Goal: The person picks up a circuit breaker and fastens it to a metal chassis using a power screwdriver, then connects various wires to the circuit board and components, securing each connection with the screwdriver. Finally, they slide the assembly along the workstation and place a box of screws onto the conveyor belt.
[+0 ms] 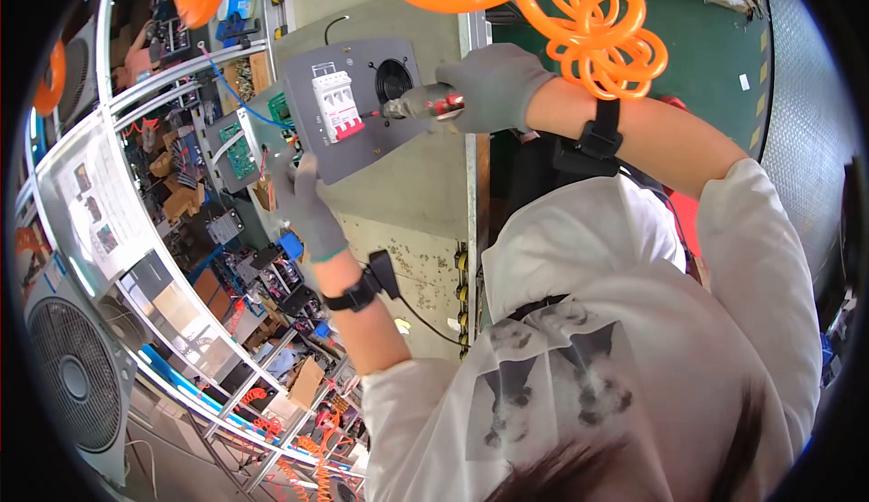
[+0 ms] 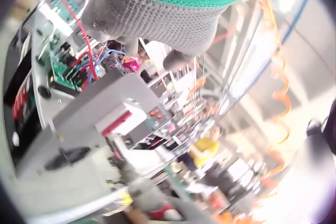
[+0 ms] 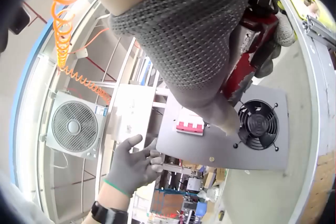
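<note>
Here, hose overlapping forearm, grey panel

The panel is plain grey, its breaker white with pinkish-red levers, its fan black. Left hand and right hand wear grey gloves, the left edged green. The tool shows red and silver. The hose is orange, the near shirt white with a dark grey print, the floor at right green. Far off, a blurred top looks yellow.
</note>
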Demonstrator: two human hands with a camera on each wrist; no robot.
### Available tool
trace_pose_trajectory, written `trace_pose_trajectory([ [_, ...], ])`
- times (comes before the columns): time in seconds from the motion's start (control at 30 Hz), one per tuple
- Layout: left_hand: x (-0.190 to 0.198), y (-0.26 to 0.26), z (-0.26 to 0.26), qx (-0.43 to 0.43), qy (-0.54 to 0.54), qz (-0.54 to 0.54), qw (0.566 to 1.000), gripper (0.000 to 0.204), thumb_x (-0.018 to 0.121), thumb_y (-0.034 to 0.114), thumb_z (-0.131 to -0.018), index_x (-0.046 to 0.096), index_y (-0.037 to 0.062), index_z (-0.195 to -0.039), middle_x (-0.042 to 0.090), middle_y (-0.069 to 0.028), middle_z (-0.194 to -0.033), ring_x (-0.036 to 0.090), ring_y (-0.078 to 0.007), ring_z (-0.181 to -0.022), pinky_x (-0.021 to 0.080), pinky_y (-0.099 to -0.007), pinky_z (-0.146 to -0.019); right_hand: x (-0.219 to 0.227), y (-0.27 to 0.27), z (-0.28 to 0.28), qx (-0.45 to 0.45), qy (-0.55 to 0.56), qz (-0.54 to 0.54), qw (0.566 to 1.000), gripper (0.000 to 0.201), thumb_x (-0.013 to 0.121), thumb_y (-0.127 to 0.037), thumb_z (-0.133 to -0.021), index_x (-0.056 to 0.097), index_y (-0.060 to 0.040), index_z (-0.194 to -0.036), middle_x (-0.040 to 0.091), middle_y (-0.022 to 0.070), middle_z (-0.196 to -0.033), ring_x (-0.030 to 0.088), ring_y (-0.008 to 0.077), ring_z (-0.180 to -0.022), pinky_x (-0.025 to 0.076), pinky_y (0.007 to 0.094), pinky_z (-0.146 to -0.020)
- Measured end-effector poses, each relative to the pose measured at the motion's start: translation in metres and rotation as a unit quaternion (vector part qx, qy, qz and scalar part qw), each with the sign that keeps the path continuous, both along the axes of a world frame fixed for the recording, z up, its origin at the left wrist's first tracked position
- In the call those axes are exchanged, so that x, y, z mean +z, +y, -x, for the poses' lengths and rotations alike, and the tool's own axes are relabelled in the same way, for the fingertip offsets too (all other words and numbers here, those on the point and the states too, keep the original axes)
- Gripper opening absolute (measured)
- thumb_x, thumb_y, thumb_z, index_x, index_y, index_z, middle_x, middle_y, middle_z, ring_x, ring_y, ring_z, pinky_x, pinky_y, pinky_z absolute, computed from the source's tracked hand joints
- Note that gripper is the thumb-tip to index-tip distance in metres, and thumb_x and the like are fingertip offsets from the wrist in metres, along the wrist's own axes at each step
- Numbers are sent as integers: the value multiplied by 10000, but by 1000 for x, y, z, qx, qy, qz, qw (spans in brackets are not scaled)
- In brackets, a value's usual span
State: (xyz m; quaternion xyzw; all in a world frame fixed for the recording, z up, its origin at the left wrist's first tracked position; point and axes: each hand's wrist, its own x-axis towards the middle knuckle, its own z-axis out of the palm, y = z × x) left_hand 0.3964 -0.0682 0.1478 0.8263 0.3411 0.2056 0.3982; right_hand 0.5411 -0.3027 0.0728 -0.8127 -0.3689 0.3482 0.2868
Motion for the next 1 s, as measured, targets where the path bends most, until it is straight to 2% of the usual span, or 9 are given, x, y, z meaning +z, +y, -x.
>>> trace_pose_trajectory([
  [0.07,-6,19,38,207,-101,276,933,324,576,53,-781,544,-4,-1098,492,-13,-755,459,-115,-631,382,-249,-525,11,-9,-5,15,-33,20,999,422,662,-430,-694,597,-143,-997,635,107,-814,626,310,-792,493,413,-684],
  [0.13,-24,3,71,242,-64,361,898,292,538,25,-817,529,-18,-1105,538,-66,-862,508,-140,-716,419,-214,-580,19,-21,-8,16,-49,58,997,412,668,-401,-684,593,-139,-993,635,109,-811,626,306,-797,492,414,-692],
  [0.2,-56,-11,104,69,-141,535,830,289,491,-43,-846,507,-36,-1135,555,-107,-946,561,-170,-866,485,-214,-711,19,-38,-5,5,-61,35,998,417,678,-386,-681,593,-132,-1001,636,115,-811,625,310,-790,490,409,-695],
  [0.33,-53,-66,87,103,-133,580,797,297,449,-93,-866,495,-52,-1156,568,-152,-1031,573,-225,-994,501,-238,-840,41,-60,9,-40,5,21,999,453,717,-337,-660,593,-108,-1031,641,134,-812,623,323,-772,482,395,-699],
  [0.43,-37,-84,59,98,-131,531,832,259,451,-62,-896,501,-61,-1150,560,-188,-1096,565,-240,-1049,498,-255,-881,59,-67,17,-33,44,25,998,462,722,-345,-650,599,-92,-1016,644,137,-836,626,316,-794,482,384,-709],
  [0.5,-33,-85,46,40,-153,492,856,207,507,29,-915,532,-43,-1107,590,-181,-1079,608,-215,-959,517,-226,-798,66,-69,24,-31,85,25,996,456,715,-371,-655,605,-86,-995,646,140,-850,631,306,-813,483,370,-724],
  [0.63,-37,-81,33,31,-141,453,880,216,570,145,-910,557,-10,-1059,634,-133,-939,638,-179,-820,502,-199,-654,76,-70,32,-8,104,16,994,499,736,-406,-655,599,-73,-1001,644,136,-836,633,296,-797,480,365,-721],
  [0.7,-35,-83,29,34,-149,462,874,292,618,297,-883,559,31,-987,568,-37,-798,547,-110,-681,416,-175,-534,80,-70,35,2,107,8,994,501,736,-405,-654,596,-73,-1001,643,136,-832,633,295,-795,480,366,-720],
  [1.0,-32,-81,32,-2,-168,494,853,351,575,390,-894,537,41,-915,500,-10,-639,428,-88,-500,325,-211,-444,83,-62,40,17,107,-1,994,509,729,-397,-655,586,-73,-1021,637,139,-841,629,302,-818,481,374,-737],
])
